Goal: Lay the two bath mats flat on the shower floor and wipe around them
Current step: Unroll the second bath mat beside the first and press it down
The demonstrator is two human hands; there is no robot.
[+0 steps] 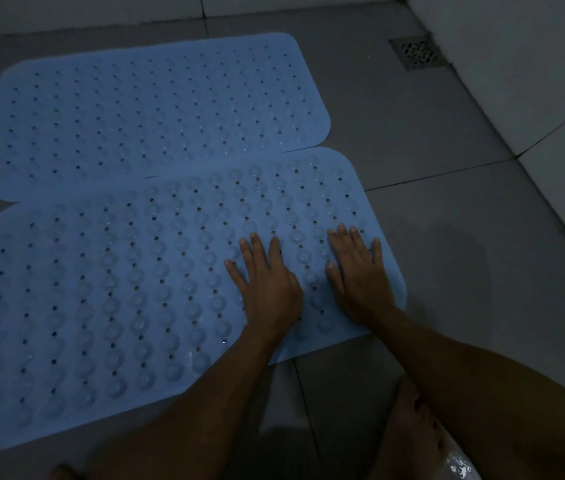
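While both blue bath mats lie flat on the grey tiled shower floor [430, 140], the left hand [267, 282] and right hand [357, 271] press flat-fingered on the near mat [101, 289]; the far mat [153, 116] overlaps its edge. No readable writing.

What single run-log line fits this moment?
near mat: flat, abuts far mat | left hand, right hand: pressing near mat | wiping: not begun

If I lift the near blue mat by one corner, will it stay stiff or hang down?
The near mat looks thin and rubbery, so it would probably droop. Its visible suction cups may grip the tile floor, resisting a push. Both hands, left hand and right hand, press it flat.
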